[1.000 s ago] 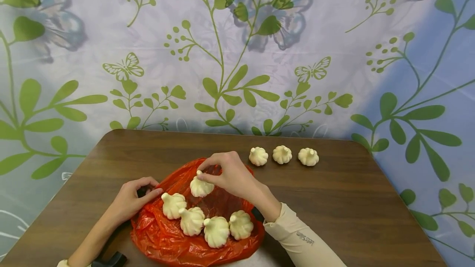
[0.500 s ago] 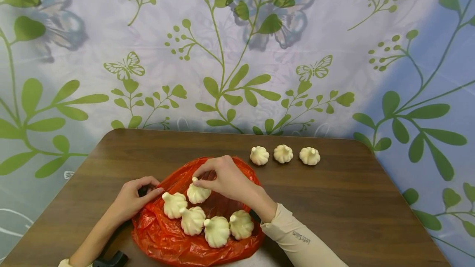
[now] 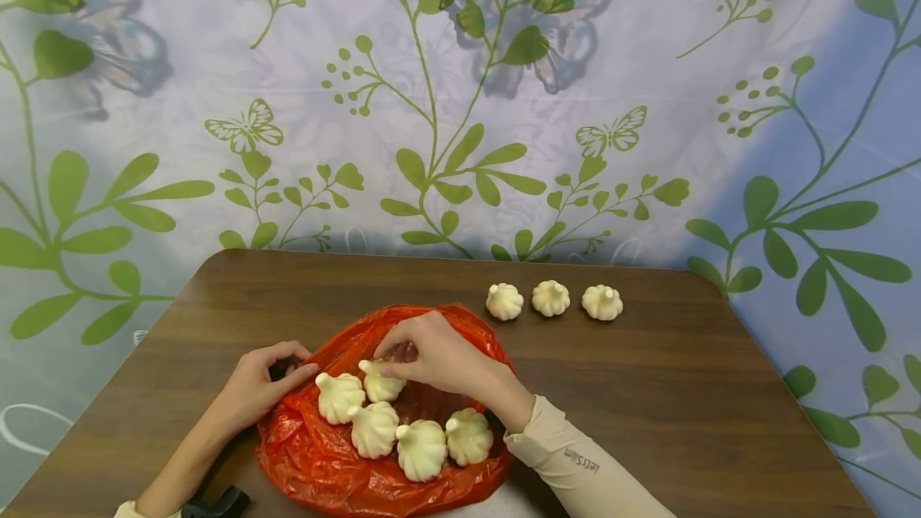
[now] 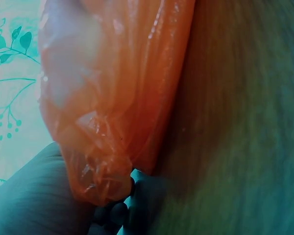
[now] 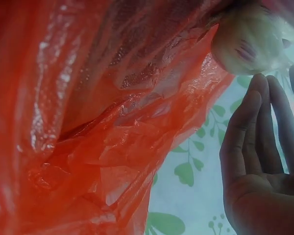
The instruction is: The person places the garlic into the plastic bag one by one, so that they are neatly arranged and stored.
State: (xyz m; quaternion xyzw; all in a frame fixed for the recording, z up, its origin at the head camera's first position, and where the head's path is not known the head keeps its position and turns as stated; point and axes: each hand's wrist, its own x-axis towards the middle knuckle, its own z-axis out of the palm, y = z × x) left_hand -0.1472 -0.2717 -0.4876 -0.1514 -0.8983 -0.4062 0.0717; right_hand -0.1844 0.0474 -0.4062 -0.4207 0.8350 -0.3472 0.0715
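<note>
My left hand (image 3: 252, 382) pinches the crumpled rim of a red plastic bag (image 3: 309, 454), whose gathered edge also shows by the hand in the left wrist view. Several cream-white garlic bulbs (image 3: 420, 450) sit in the bag's open mouth. Over the bag, my right hand (image 3: 439, 358) has its thumb and forefinger at the right side of the rearmost garlic bulb (image 3: 379, 384), apart from its stem, which points up to the left. In the right wrist view, straight fingers (image 5: 279, 112) reach up to a garlic bulb (image 5: 247, 44) with purple marks.
Three more garlic bulbs (image 3: 550, 298) stand in a row behind the bag, to its right, on the brown wooden table (image 3: 647, 406). A patterned cloth (image 3: 460, 102) with leaves and butterflies hangs behind the table. Part of a black object (image 3: 219, 504) shows by my left forearm.
My right hand has lowered the garlic bulb from above the bag, down and left beside the others, and its fingertips have slipped off the stem. The left hand stays on the bag.
</note>
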